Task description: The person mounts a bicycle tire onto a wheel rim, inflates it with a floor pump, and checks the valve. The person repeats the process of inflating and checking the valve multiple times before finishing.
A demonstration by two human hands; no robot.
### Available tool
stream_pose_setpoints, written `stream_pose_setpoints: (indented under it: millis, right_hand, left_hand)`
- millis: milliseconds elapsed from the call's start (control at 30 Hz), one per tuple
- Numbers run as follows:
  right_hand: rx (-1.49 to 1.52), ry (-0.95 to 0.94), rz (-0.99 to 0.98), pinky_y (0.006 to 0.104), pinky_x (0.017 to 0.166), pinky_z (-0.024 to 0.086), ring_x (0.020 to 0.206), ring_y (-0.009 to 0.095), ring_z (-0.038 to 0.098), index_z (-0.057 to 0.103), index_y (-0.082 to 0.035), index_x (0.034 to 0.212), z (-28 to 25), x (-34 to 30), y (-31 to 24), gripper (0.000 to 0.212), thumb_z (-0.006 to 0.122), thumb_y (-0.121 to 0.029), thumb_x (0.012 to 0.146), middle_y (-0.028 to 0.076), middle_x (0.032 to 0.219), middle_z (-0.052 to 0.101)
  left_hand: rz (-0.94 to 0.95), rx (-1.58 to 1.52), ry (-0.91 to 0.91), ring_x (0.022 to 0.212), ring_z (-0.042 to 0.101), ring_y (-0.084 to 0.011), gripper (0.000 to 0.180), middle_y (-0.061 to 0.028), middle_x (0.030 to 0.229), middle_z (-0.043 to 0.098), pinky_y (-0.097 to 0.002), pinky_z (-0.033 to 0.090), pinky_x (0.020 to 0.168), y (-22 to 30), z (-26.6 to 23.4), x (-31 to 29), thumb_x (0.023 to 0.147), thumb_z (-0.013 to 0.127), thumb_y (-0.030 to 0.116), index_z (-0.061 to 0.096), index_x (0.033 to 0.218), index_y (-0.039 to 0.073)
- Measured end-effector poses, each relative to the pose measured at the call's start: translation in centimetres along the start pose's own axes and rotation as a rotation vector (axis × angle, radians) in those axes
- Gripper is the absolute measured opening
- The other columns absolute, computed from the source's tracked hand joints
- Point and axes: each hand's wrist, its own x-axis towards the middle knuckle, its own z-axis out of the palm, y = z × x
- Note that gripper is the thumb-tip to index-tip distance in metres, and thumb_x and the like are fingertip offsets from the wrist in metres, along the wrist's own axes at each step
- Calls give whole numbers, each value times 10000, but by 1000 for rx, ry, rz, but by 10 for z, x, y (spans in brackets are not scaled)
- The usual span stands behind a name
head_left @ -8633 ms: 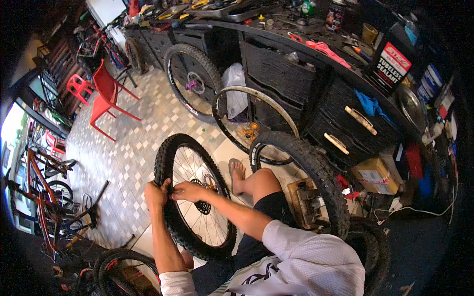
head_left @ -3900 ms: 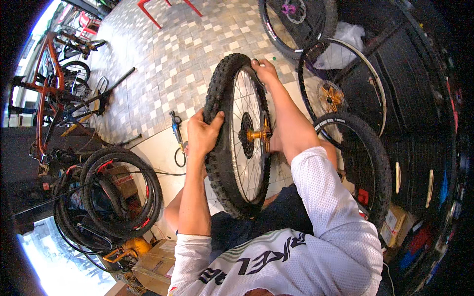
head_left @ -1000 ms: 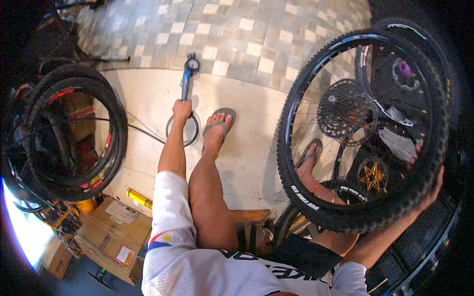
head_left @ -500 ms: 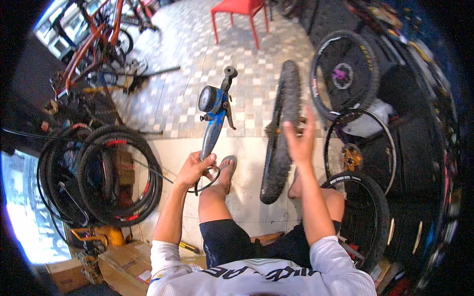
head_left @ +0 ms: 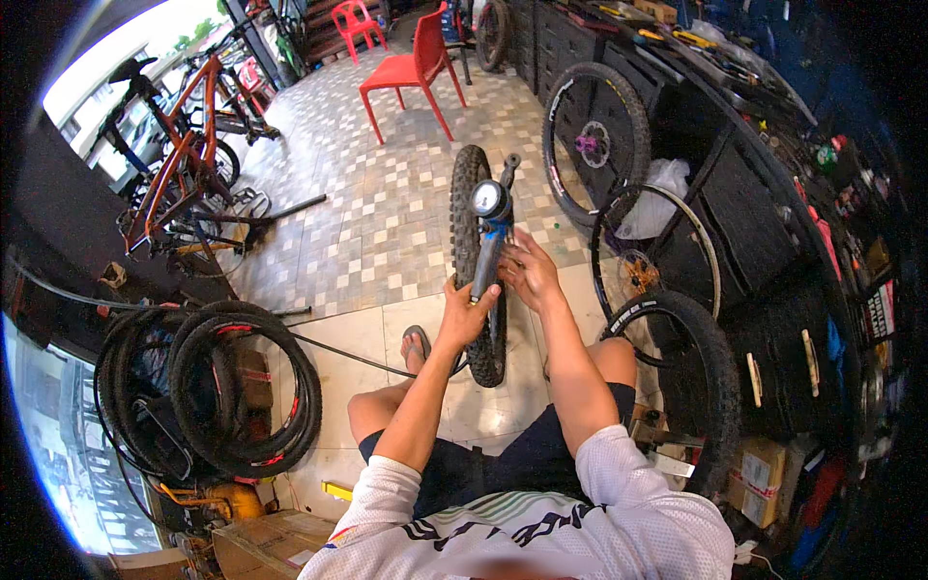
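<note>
The tire inflator [head_left: 495,240] is blue and grey, with a round, white-faced dial [head_left: 488,199]. My left hand [head_left: 464,314] has its fingers closed around the handle, before an upright, knobby-tired bicycle wheel [head_left: 467,217]. My right hand [head_left: 532,275], alongside, has fingers loosely spread; I cannot tell whether they touch anything. Floor: patterned tile [head_left: 377,222], plain cream tile [head_left: 353,329] nearer me. Red chair [head_left: 411,72] ahead; black drawer cabinets [head_left: 754,275] at right.

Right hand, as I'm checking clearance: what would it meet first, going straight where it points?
Probably the inflator in the left hand, with the tyre behind; depth is unclear; the right hand may be touching the inflator.
</note>
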Motion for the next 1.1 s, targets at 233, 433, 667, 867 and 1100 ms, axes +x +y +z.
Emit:
stream_pose_setpoints:
  millis: [233,433,667,867,1100]
  right_hand:
    - [-555,172,-170,358,919,500,1065,207,625,476,-29,1401,10,-19,7,661,790,-296,884,127,1185,656]
    - [7,340,-171,350,537,528,620,177,607,492,-116,1375,-40,-31,-14,433,630,-138,965,40,795,592]
    - [-185,517,-280,373,537,571,643,228,681,524,-78,1369,-98,-85,-17,436,619,-134,947,102,987,655]
    - [-114,368,-185,310,494,493,574,156,618,519,-58,1310,-171,-108,50,391,610,-79,930,59,845,624]
    - [-1342,751,-669,441,765,554,900,334,682,539,3,1254,-184,-93,104,422,662,-84,860,201,1101,649]
  left_hand:
    - [224,229,71,1375,325,-586,531,-413,1439,356,-568,333,1150,-22,40,-7,876,806,411,646,1223,43]
    - [189,100,-189,1479,109,-571,432,-385,1414,434,-603,205,1205,7,11,1,909,782,374,608,1227,140]
    - [427,436,-22,1419,222,-571,852,-324,1425,452,-573,192,1235,-24,-18,96,751,655,-1,400,1531,225]
    - [205,-114,85,1336,431,-395,1220,-238,1580,330,-475,306,1196,-58,-11,108,736,910,207,107,1638,40]
    - [-114,-200,16,800,646,-178,375,-42,897,682,-324,543,760,-101,6,39,769,815,73,620,1086,22]
